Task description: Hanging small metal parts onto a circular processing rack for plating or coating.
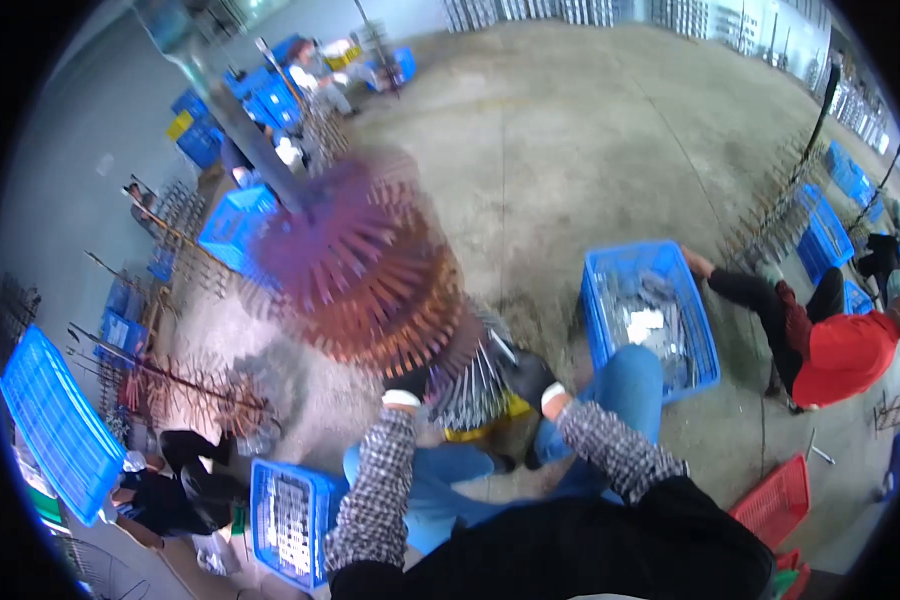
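A tall rack (390, 300) stands tilted before me. It has a central pole (260, 150) and ringed tiers of rust-brown prongs, blurred toward the top. Silver metal strips (462, 392) hang fanned out on its lowest tier. My left hand (407, 383), in a black glove, is at the rack's lower left edge, its fingers mostly hidden by the prongs. On the other side, my right hand (530, 378), also black-gloved, is closed round a bright silver metal strip (502, 347) beside the lowest tier. Something yellow (462, 434) shows beneath the strips.
A blue crate (712, 375) with metal pieces stands by my right knee; another blue crate (260, 520) is at my left. A person in red (845, 355) sits at the right, one hand at the crate's rim. A red crate (778, 500) lies lower right. Similar racks (200, 395) stand left.
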Tool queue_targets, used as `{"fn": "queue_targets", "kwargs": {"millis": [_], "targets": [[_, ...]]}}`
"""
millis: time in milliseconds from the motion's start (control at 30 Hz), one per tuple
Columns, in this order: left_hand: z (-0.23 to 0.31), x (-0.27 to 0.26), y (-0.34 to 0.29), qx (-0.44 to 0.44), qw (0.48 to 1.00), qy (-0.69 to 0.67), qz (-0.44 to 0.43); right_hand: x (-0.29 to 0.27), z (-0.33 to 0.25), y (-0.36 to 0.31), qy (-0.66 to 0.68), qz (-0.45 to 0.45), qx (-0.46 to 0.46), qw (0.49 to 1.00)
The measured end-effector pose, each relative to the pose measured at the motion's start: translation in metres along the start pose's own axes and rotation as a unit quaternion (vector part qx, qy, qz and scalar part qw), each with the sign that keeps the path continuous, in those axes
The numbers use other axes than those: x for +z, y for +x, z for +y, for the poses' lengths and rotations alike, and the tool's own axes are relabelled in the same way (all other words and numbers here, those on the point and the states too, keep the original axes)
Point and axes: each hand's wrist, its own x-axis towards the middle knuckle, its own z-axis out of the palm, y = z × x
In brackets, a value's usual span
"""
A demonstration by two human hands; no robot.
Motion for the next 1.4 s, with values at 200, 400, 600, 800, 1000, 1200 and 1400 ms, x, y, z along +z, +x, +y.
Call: {"fn": "queue_targets", "kwargs": {"millis": [200, 400, 600, 800, 1000, 1200, 1400], "targets": [[-0.034, -0.08, 0.058, -0.18, 0.926, -0.32, -0.092, -0.022, -0.023, 0.009, 0.036, -0.016, 0.033, 0.999], [-0.045, -0.113, 0.089, -0.096, 0.788, -0.518, -0.32, -0.024, -0.034, 0.006, 0.012, -0.007, -0.002, 1.0], [-0.038, -0.105, 0.105, -0.049, 0.729, -0.495, -0.47, -0.026, -0.043, 0.008, -0.008, -0.012, -0.026, 1.0], [-0.02, -0.079, 0.084, -0.012, 0.764, -0.552, -0.335, -0.031, -0.042, 0.012, -0.027, -0.023, -0.052, 0.998], [-0.008, -0.069, 0.084, 0.02, 0.771, -0.529, -0.354, -0.03, -0.036, 0.014, -0.06, -0.036, -0.043, 0.997], [0.001, -0.063, 0.083, -0.045, 0.725, -0.6, -0.335, -0.028, -0.034, 0.013, -0.064, -0.024, -0.07, 0.995], [0.003, -0.062, 0.086, -0.094, 0.753, -0.591, -0.273, -0.03, -0.046, 0.016, -0.062, -0.023, -0.093, 0.993]]}}
